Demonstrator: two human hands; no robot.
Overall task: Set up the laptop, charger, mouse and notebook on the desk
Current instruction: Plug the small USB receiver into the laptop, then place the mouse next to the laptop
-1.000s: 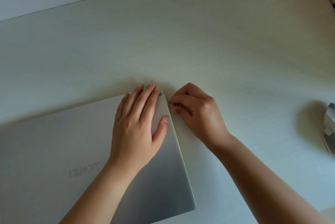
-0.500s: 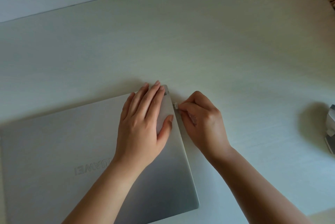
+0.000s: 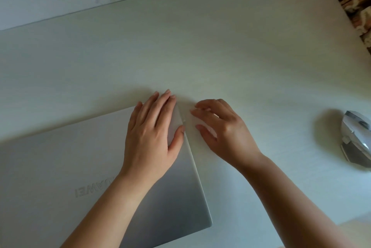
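currently: laptop [image 3: 60, 167], closed, stiff slab, smooth lid, likely slippery; grip side edges. left hand [image 3: 152, 135] flat on lid, right hand [image 3: 220, 129] loose, empty, at 3 o'clock. mouse [image 3: 357, 137] far 3 o'clock.

From my remote seat I count one closed silver metal laptop [image 3: 60, 167] with a brand name embossed on its lid. One angular grey-and-white computer mouse [image 3: 357, 137] sits at the right edge of the view. There is one pale, wood-grained desk [image 3: 200, 47] under them both. Two bare hands show: one left hand [image 3: 152, 131] and one right hand [image 3: 222, 133]. One small white plug [image 3: 183, 117] shows at the laptop's side edge, too small to identify surely.
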